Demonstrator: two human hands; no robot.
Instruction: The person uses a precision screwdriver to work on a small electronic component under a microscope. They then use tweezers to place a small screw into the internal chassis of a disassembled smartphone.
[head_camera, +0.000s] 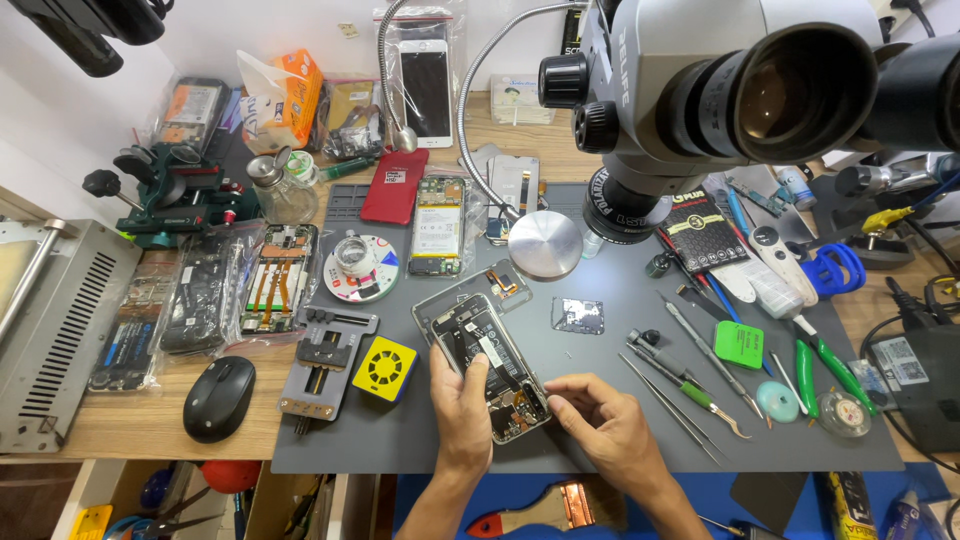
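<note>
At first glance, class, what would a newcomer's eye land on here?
First the big grey microscope looming at top right. Then, low in the middle, the left hand gripping an opened phone on the grey mat, with the right hand touching its lower end. Tweezers lie to the right.

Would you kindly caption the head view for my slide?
Both hands, left and right, hold an opened phone on a grey mat.

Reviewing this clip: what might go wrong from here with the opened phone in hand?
1. The left hand grips the opened phone by one edge, tilted off the grey mat; it might slip.
2. The right hand pinches near the exposed lower board; bare fingertips could strain small parts.
3. Tweezers lie near the right hand and could be knocked.
</note>
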